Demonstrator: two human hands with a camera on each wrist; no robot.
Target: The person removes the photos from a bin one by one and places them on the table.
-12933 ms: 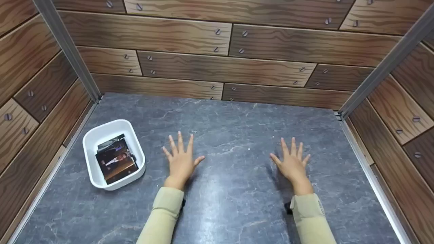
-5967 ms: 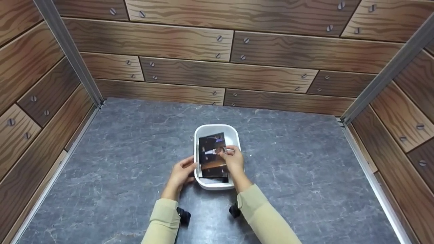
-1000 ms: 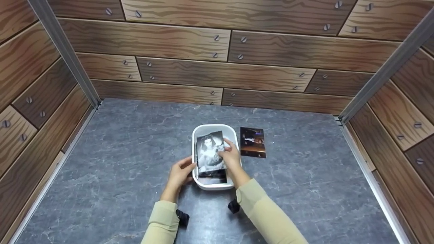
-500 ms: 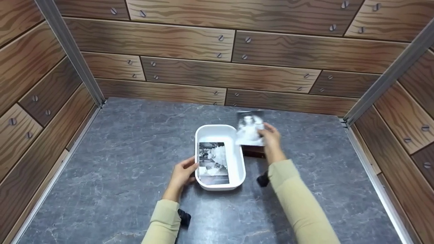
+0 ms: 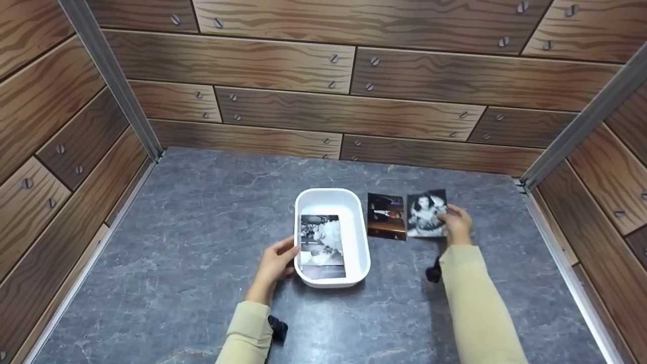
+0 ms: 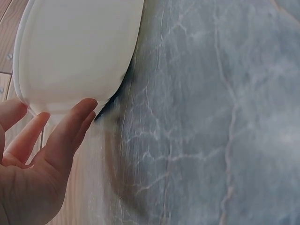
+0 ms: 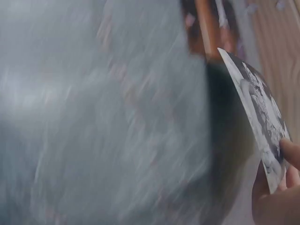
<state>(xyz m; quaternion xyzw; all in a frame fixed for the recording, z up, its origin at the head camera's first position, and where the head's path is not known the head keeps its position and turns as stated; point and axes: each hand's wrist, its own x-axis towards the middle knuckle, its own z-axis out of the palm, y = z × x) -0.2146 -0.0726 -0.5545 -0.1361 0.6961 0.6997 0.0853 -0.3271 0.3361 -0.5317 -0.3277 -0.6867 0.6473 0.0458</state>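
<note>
The white tub [image 5: 357,242] is made of smooth, plastic-looking material. The colour photograph [image 5: 386,217] and the black-and-white photograph [image 5: 424,215] are printed on smooth photo paper (the latter is edged in white). The marble-patterned bench [image 5: 202,227] is finished with a soft gloss. The wood-grained wall [image 5: 278,63] is framed by dull metal posts [image 5: 108,73]; the sleeves [image 5: 480,298] are cut from matt cloth.

The site is a booth-type work enclosure; the type of building cannot be determined. A grey marble-patterned work surface [image 5: 202,227] fills the lower frame. Plank-patterned panels [image 5: 283,63] bearing screw-head motifs bound it at top, left and right, meeting at grey corner posts [image 5: 112,81].
</note>
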